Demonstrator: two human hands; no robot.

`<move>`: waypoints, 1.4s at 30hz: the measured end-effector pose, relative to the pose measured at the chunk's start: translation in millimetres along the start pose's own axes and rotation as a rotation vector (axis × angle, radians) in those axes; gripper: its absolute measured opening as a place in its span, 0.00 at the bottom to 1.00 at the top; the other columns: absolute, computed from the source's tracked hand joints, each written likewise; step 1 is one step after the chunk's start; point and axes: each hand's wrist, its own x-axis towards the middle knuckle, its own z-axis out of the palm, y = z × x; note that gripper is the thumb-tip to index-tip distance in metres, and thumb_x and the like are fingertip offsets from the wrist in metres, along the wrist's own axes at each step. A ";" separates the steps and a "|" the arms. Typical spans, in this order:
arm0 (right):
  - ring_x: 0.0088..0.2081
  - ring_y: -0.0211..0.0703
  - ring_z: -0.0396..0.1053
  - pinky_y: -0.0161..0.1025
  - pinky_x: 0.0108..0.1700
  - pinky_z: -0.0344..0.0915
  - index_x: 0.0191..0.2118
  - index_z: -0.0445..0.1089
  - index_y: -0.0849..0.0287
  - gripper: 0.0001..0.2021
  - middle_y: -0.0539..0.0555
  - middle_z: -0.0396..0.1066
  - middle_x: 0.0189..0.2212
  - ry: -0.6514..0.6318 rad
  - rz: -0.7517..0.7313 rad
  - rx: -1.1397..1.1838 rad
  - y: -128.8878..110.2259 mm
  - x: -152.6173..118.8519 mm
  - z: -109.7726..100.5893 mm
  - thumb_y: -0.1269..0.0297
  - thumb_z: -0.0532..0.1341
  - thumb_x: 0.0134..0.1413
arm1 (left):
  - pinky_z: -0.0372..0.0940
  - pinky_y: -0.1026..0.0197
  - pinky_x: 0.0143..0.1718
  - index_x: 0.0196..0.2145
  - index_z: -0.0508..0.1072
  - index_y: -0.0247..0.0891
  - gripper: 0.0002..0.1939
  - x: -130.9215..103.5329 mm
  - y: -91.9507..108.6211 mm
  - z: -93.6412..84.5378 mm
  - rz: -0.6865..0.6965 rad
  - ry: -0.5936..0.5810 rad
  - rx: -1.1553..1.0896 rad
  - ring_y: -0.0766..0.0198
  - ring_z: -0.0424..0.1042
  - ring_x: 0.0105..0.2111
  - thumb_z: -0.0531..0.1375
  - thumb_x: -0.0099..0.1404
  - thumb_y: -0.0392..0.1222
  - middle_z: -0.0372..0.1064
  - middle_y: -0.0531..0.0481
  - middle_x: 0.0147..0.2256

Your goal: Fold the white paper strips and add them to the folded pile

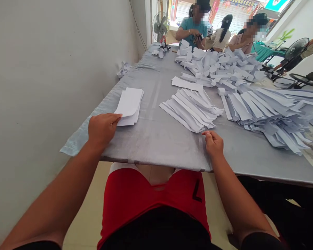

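Observation:
My left hand pinches the near left corner of the top white paper sheet, and that corner is lifted and curled. The sheets beneath it lie in a small stack near the table's left edge. On the right, my right hand hovers over or rests on the cloth with its fingers curled together, and I see nothing in them. Just beyond its fingertips lies a fanned pile of folded paper strips; the fingertips seem just apart from it.
A larger pile of folded strips lies at the right, with a heap of loose folded papers behind. A grey cloth covers the table. Two people sit at the far end. A wall borders the left side.

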 end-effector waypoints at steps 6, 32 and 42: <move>0.25 0.42 0.65 0.39 0.31 0.61 0.32 0.75 0.57 0.20 0.50 0.69 0.22 -0.042 -0.176 -0.140 -14.5 -7.5 -4.8 0.50 0.53 0.61 | 0.62 0.51 0.42 0.41 0.80 0.47 0.15 -24.2 59.7 -7.1 0.228 0.013 -0.091 0.51 0.76 0.43 0.52 0.71 0.44 0.80 0.45 0.42; 0.39 0.47 0.72 0.43 0.43 0.66 0.45 0.75 0.55 0.09 0.54 0.77 0.34 -0.515 -0.463 -0.252 -44.7 -61.1 54.2 0.61 0.59 0.65 | 0.67 0.51 0.55 0.48 0.76 0.39 0.11 -129.1 136.4 31.5 0.541 0.040 -0.055 0.53 0.73 0.54 0.59 0.69 0.37 0.77 0.42 0.50; 0.39 0.47 0.70 0.44 0.44 0.65 0.46 0.75 0.54 0.09 0.53 0.76 0.34 -0.554 -0.420 -0.261 -45.6 -60.1 54.0 0.62 0.61 0.63 | 0.66 0.48 0.58 0.53 0.75 0.33 0.17 -145.8 134.0 42.9 0.486 -0.132 0.058 0.47 0.68 0.60 0.56 0.71 0.39 0.69 0.36 0.60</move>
